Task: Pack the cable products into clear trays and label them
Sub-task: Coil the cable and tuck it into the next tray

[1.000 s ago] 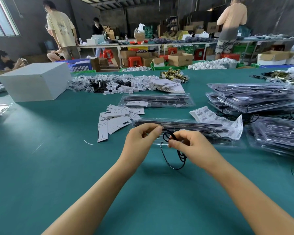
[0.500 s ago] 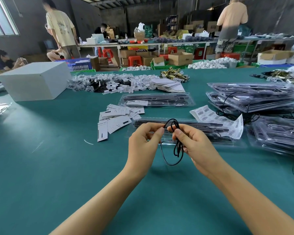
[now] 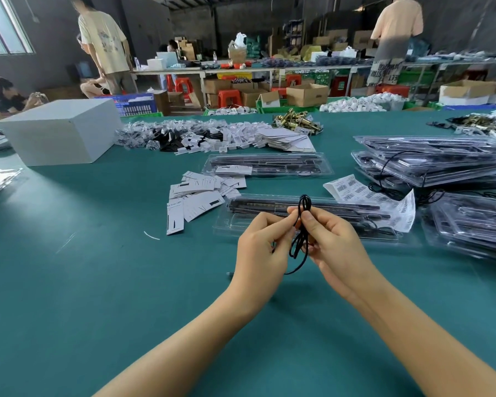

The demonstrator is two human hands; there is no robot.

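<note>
A thin black cable (image 3: 299, 242), folded into loops, hangs between my two hands above the green table (image 3: 98, 282). My left hand (image 3: 262, 250) pinches it from the left, and my right hand (image 3: 331, 239) pinches it from the right near the top loop. Just behind my hands lies an open clear tray (image 3: 235, 222) holding long dark bars. A sheet of barcode labels (image 3: 355, 189) rests at the tray's right end. A second clear tray (image 3: 269, 164) with bars lies farther back.
Stacks of filled clear trays (image 3: 430, 161) pile up at the right. Loose white cards (image 3: 201, 193) lie left of the tray, a white box (image 3: 60, 130) stands far left, and bagged parts (image 3: 201, 136) lie across the back. People stand beyond the table.
Both hands have risen slightly with the cable. The wide loop has been gathered into a tighter, narrower bundle, with a small loop now standing above my fingertips.
</note>
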